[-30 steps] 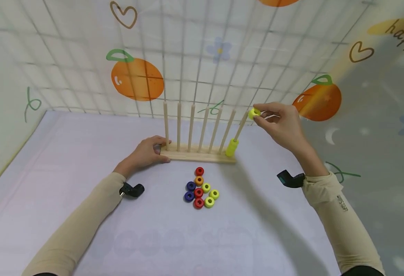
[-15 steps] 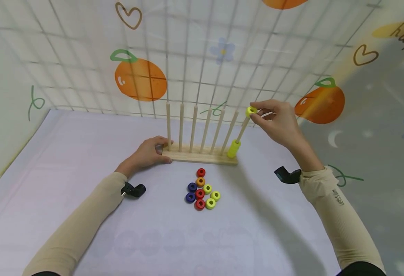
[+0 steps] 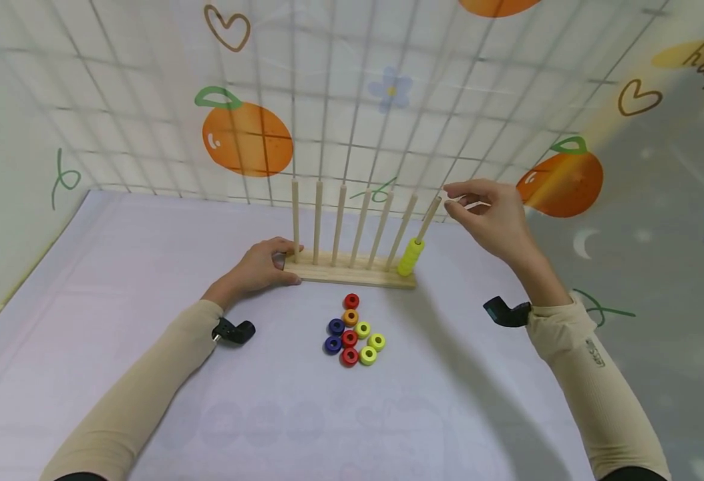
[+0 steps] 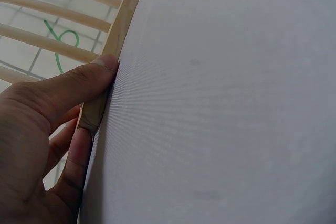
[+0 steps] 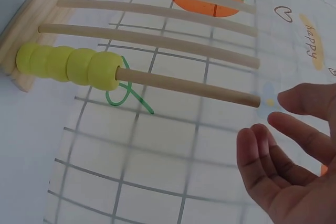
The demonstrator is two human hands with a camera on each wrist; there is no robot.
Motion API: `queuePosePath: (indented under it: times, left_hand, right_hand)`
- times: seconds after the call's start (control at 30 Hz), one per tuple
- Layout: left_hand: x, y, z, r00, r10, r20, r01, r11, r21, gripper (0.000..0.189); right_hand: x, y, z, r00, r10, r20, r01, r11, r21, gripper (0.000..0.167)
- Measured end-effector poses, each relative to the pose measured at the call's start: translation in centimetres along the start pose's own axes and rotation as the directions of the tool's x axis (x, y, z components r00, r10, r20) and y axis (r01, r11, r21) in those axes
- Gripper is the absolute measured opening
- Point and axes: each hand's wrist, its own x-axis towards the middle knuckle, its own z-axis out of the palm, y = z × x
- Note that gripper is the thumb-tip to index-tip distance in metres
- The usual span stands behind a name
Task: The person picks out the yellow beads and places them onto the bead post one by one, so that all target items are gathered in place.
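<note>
A wooden rack (image 3: 352, 275) with a row of upright pegs stands on the white table. My left hand (image 3: 260, 266) grips its left end, thumb at the front and fingers behind; the left wrist view shows the thumb on the base edge (image 4: 121, 30). Yellow beads (image 3: 411, 257) are stacked at the foot of the rightmost peg (image 5: 189, 86). Just beyond that peg's tip is my right hand (image 3: 492, 215), holding nothing, its thumb and fingertips apart. In front of the rack lie loose beads: red (image 3: 349, 339), orange (image 3: 350, 317), dark blue (image 3: 332, 345) and yellow (image 3: 368, 355).
A white printed cloth with oranges (image 3: 248, 140) hangs over a wire grid (image 3: 334, 100) close behind the rack. Another wall of cloth (image 3: 676, 267) rises at the right. The table's left edge (image 3: 24, 270) borders a pale wall.
My right hand has brought a yellow bead over the rightmost peg and let it go. The bead has dropped onto the yellow stack, now taller. My left hand still holds the rack.
</note>
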Motion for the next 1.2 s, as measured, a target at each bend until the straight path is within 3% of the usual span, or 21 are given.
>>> queuePosePath:
  times: [0.2,0.43,0.63,0.9,1.2]
  left_hand:
    - [0.0,0.0,0.0,1.0,-0.011,0.005,0.011,1.0,0.022,0.072]
    - [0.1,0.1,-0.1,1.0,-0.001,-0.003,0.001,1.0,0.01,0.071]
    - [0.0,0.2,0.0,1.0,0.004,0.005,-0.004,1.0,0.008,0.069]
    - [0.0,0.2,0.1,1.0,-0.003,-0.002,0.003,1.0,0.024,0.069]
    - [0.1,0.1,0.1,1.0,-0.004,0.0,0.004,1.0,0.007,0.069]
  right_hand:
    - [-1.6,0.3,-0.3,0.999,-0.002,-0.038,0.005,0.997,0.081,0.021]
    - [-3.8,1.7,0.1,0.999,0.04,-0.027,-0.037,0.995,0.096,0.023]
    - [-5.4,2.8,0.9,0.995,0.098,0.008,-0.098,0.992,0.083,0.024]
    - [-7.0,3.9,2.4,0.996,0.069,0.064,-0.078,0.987,0.144,0.026]
    - [-9.5,5.3,4.7,0.977,0.131,0.168,-0.161,0.971,0.179,0.028]
